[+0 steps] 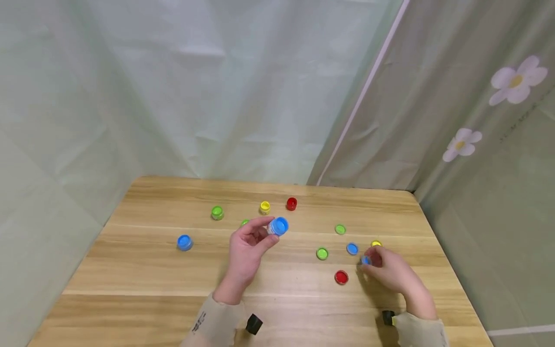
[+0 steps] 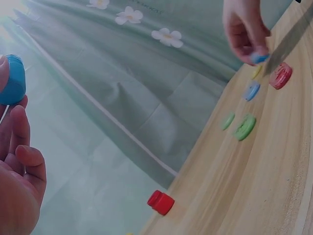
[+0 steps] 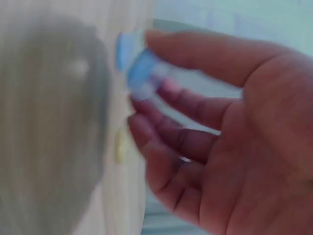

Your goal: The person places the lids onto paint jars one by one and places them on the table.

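Between thumb and fingers, my left hand holds a small blue jar raised over the table, its round blue top tipped toward the head camera. The left wrist view shows the same blue jar at its left edge. At the right, my right hand pinches a small blue lid just above the tabletop; the right wrist view shows this blue lid blurred at the fingertips. Near that hand lie another blue lid, a red lid and a yellow lid, partly hidden by the hand.
Two green lids lie left of the blue lid. Toward the back stand a red jar, a yellow jar and a green jar; another green one is mostly hidden. A second blue jar stands left. Curtains enclose the wooden table.
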### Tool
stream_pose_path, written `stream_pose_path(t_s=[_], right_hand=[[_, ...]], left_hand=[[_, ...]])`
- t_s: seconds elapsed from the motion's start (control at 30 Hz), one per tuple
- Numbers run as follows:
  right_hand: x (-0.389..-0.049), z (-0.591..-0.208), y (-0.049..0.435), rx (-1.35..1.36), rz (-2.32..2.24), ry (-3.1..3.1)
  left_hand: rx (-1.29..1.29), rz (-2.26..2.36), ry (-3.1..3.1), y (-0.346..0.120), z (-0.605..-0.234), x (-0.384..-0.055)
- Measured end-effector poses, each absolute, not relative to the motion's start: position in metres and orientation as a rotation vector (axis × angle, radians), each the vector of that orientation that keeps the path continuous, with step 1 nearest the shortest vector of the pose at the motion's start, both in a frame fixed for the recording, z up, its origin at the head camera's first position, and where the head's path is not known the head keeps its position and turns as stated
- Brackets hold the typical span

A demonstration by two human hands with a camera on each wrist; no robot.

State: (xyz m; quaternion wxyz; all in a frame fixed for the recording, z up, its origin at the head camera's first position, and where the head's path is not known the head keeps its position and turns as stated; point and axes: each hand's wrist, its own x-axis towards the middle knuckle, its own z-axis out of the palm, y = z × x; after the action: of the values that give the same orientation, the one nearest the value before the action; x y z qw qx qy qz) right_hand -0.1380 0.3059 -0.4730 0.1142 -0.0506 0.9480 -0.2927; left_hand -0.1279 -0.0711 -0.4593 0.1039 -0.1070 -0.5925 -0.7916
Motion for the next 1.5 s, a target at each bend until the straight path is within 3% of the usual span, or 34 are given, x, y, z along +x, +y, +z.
stream_pose_path(t_s=[0.37,0.6,0.87,1.5], right_hand=[[-0.142,-0.408,0.226,-0.409,-1.55,2.769],[-0.133,-0.388,0.168,-0.776,-2.008,2.5],[-0.135,-0.398,0.14,-0.892,-1.885,2.545],[-0.138,-0.399,0.141,-1.101,-1.73,2.618]], left_hand=[[-0.332,-2.342,-1.768,-0.065,-0.464,-0.126],[-0.307,-2.356,-1.786,-0.061,-0.467,-0.124],[-0.302,-2.344,-1.812,-0.062,-0.465,-0.124],[-0.299,-2.333,-1.804,-0.065,-0.461,-0.124]])
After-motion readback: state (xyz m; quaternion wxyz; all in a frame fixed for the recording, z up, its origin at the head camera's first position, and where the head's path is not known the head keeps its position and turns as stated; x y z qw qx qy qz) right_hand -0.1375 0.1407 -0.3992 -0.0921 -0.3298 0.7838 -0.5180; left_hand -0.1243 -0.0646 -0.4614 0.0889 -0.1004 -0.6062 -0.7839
